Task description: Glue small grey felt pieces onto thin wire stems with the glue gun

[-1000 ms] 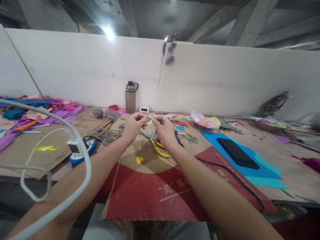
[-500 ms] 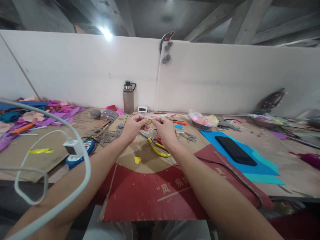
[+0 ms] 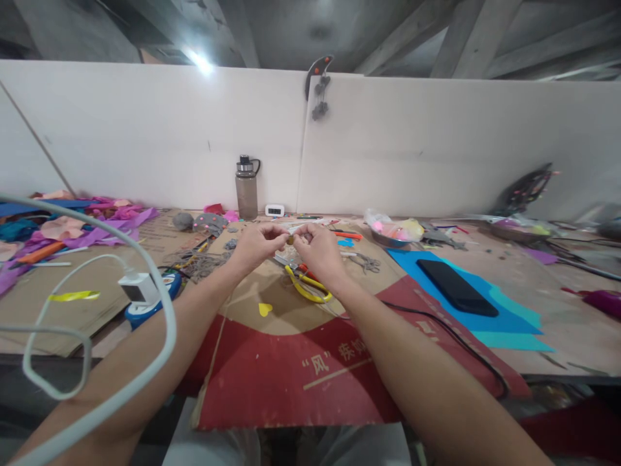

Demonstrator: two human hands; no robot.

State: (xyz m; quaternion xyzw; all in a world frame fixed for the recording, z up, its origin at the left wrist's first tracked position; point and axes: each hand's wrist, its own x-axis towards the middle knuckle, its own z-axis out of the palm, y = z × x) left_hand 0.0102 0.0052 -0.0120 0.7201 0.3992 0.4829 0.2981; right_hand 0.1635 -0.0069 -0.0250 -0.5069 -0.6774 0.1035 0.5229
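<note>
My left hand (image 3: 259,246) and my right hand (image 3: 316,249) meet in the middle, fingertips pinched together on a small yellow piece (image 3: 290,239). Most of that piece is covered by the fingers, so its shape is unclear. Just below them lie yellow-handled scissors (image 3: 310,290) and something with red handles, partly hidden by my right hand. A yellow heart cutout (image 3: 264,309) rests nearer to me on the red and brown cardboard (image 3: 272,382).
A black phone (image 3: 456,288) lies on blue sheets (image 3: 405,262) at right. A bowl of bits (image 3: 395,234) and a bottle (image 3: 247,191) stand farther back. At left, a white cable (image 3: 167,323) loops in front, with a charger (image 3: 138,289) and colourful scraps (image 3: 116,223).
My fingers have closed in tighter around the yellow piece, and less of it shows. Both hands stay at about the same spot; the view has shifted slightly.
</note>
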